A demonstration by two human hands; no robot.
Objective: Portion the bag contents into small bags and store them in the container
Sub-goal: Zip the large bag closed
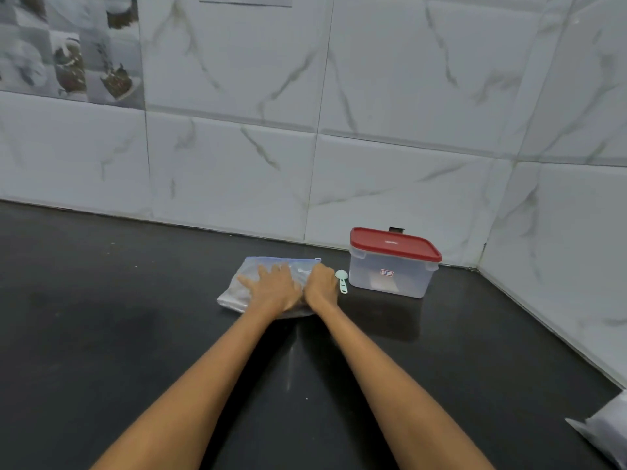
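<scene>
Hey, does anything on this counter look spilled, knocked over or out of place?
Nothing stands out. The bag lies flat under both hands, left hand and right hand. The scoop lies beside it, and the container stands upright with its red lid on. No spill shows on the counter.

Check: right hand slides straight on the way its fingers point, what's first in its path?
Probably nothing but the bag's zip edge: the right hand points toward the tiled wall. The spoon and container sit off to its right.

No text can be read. The clear container (393,278) carries a small red and blue label, and its red lid (395,244) bears embossed lettering, both too blurred to make out.
</scene>
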